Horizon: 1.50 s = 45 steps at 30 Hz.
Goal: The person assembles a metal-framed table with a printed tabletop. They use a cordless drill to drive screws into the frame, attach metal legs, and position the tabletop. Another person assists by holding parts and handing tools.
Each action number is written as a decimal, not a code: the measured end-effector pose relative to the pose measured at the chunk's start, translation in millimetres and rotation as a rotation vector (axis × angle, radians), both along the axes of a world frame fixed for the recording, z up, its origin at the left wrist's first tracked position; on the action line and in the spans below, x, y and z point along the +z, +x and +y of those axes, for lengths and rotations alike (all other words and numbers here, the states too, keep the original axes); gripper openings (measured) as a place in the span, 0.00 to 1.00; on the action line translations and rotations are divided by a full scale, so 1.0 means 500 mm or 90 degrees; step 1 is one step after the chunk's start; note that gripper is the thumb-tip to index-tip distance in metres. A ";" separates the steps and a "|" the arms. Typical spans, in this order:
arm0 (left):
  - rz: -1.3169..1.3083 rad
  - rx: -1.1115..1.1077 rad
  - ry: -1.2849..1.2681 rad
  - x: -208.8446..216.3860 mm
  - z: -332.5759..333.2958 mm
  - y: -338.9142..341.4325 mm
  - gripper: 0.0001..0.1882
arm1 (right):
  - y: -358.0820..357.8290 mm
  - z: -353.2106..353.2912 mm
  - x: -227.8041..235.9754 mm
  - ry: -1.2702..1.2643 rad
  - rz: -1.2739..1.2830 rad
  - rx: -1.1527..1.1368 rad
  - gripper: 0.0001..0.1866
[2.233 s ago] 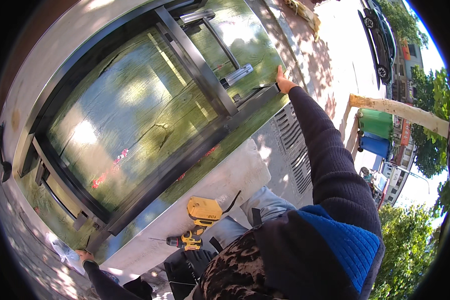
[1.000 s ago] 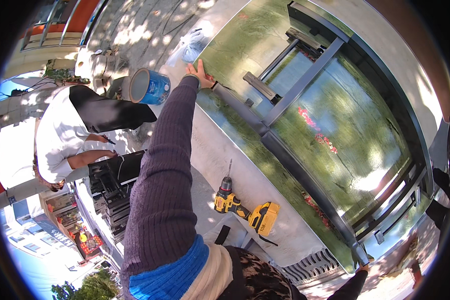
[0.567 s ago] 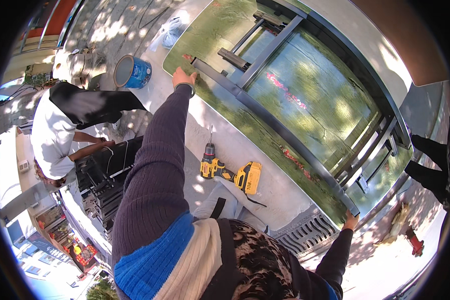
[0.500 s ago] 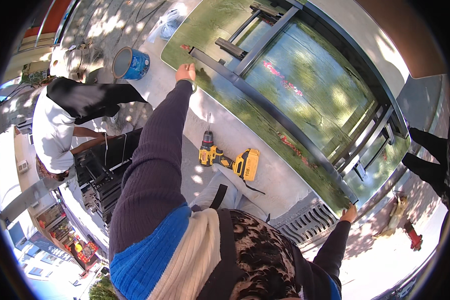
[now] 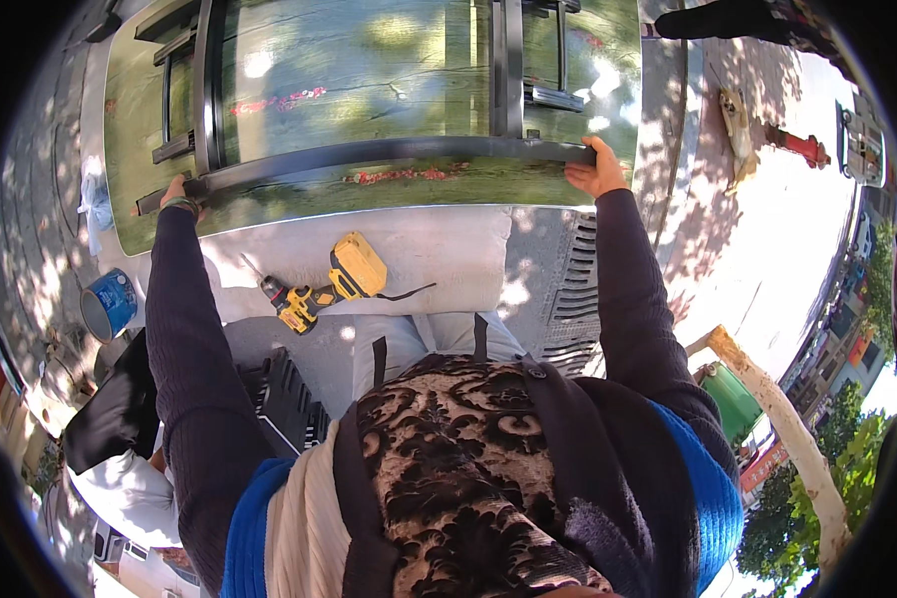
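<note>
A glossy panel with a printed green-and-blue scene and pink flowers (image 5: 319,194) lies across the pale work surface. On top of it rests a dark metal frame (image 5: 369,151) of straight bars with smaller brackets. My left hand (image 5: 181,196) is closed around the left end of the frame's near bar, its fingers partly hidden. At the bar's right end my right hand (image 5: 598,169) grips with the thumb on the near side. Between me and the panel, a yellow-and-black cordless drill (image 5: 324,284) with a long bit lies on its side.
A blue bucket (image 5: 110,302) stands at the left, below a clear plastic bag (image 5: 96,204). Another person in a white top (image 5: 125,498) bends at lower left. A drain grate (image 5: 580,264) is at right. A dog (image 5: 736,130) lies near a red hydrant (image 5: 797,147).
My view has turned, so the panel now lies straight ahead. My left hand has shifted from beside the panel's edge onto the bar's end; my right hand remains at its other end.
</note>
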<state>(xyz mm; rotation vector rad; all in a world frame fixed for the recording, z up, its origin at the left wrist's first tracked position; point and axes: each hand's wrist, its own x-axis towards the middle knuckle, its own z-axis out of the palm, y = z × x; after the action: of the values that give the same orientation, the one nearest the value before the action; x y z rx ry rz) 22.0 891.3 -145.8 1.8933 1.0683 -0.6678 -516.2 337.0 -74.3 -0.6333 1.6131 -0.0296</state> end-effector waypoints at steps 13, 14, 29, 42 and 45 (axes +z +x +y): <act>0.020 -0.011 -0.027 0.036 -0.029 -0.026 0.34 | -0.020 0.028 0.001 -0.007 -0.037 -0.090 0.25; 0.025 -0.020 -0.027 0.037 -0.035 -0.028 0.32 | -0.024 0.030 0.002 -0.005 -0.027 -0.101 0.24; 0.051 -0.042 -0.059 0.039 -0.020 -0.010 0.32 | -0.036 0.047 -0.007 -0.053 0.016 -0.089 0.30; 0.011 -0.027 -0.038 -0.047 0.038 0.005 0.30 | -0.018 0.048 0.022 -0.103 -0.007 -0.048 0.31; 0.047 -0.044 -0.049 -0.064 0.038 -0.014 0.28 | -0.052 0.044 0.004 -0.121 -0.003 -0.044 0.33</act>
<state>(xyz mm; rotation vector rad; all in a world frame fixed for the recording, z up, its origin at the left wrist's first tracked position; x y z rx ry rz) 14.8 910.2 -177.7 1.8585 1.0123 -0.8127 -542.1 358.8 -72.6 -0.7226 1.6395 -0.2384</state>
